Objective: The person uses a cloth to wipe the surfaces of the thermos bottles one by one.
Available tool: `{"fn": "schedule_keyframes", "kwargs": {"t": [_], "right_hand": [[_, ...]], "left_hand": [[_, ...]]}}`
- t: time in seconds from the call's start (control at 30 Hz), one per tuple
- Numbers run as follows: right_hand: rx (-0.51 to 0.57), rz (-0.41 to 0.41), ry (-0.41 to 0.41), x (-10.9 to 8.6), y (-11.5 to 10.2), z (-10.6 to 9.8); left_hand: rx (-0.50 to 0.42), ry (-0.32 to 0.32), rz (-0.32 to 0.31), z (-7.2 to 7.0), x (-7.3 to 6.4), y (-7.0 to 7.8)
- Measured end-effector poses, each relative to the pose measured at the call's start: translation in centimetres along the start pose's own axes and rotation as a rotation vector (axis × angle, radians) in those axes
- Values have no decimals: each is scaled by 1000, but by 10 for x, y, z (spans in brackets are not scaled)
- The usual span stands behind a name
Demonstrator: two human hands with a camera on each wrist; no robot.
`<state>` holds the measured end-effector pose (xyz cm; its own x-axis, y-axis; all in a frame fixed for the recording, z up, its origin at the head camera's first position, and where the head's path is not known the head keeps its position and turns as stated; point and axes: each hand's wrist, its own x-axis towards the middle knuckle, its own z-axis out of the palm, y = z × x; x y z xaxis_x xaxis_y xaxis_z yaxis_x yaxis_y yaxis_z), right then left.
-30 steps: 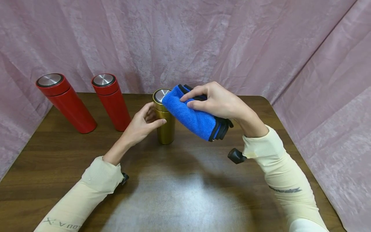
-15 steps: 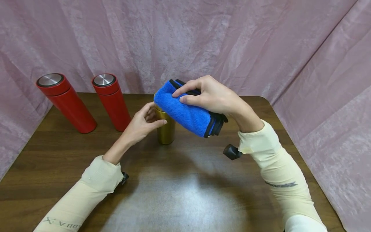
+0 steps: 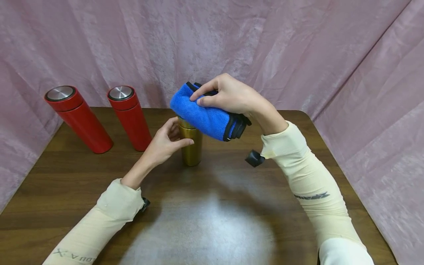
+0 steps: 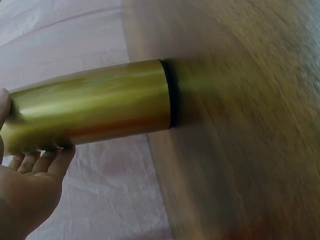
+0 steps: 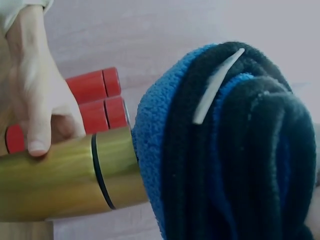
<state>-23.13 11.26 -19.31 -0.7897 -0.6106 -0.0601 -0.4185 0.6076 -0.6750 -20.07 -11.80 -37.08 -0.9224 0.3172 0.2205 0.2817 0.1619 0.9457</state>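
Observation:
A gold thermos bottle (image 3: 192,149) stands upright on the wooden table. My left hand (image 3: 163,142) grips it below the lid, thumb at the front and fingers round the far side; the left wrist view shows the bottle's body (image 4: 95,107) down to its dark base ring. My right hand (image 3: 233,95) pinches a folded blue towel (image 3: 202,112) with black edging. The towel lies over the bottle's top and hides the lid's top face in the head view. In the right wrist view the towel's folded edges (image 5: 235,150) sit against the lid's end.
Two red thermos bottles, one at the far left (image 3: 82,123) and one nearer (image 3: 130,119), stand upright left of the gold one. A pink curtain (image 3: 212,44) hangs behind the brown table (image 3: 205,228) and along its right side.
My right hand has moved the towel left and up, from the lid's right side to over the lid, covering its silver top. The left hand keeps its grip on the bottle.

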Motion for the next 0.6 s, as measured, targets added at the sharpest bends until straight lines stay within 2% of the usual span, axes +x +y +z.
{"fn": "schedule_keyframes", "kwargs": {"t": [0.23, 0.4, 0.53, 0.6], "right_hand": [[39, 65, 33, 9, 16, -7], [68, 118, 72, 6, 32, -10], [80, 109, 132, 0, 44, -10], [121, 102, 170, -5, 51, -8]], "left_hand": [[60, 21, 13, 3, 1, 2], [74, 39, 24, 7, 1, 2], [84, 60, 16, 8, 0, 2], [81, 71, 14, 8, -1, 2]]}}
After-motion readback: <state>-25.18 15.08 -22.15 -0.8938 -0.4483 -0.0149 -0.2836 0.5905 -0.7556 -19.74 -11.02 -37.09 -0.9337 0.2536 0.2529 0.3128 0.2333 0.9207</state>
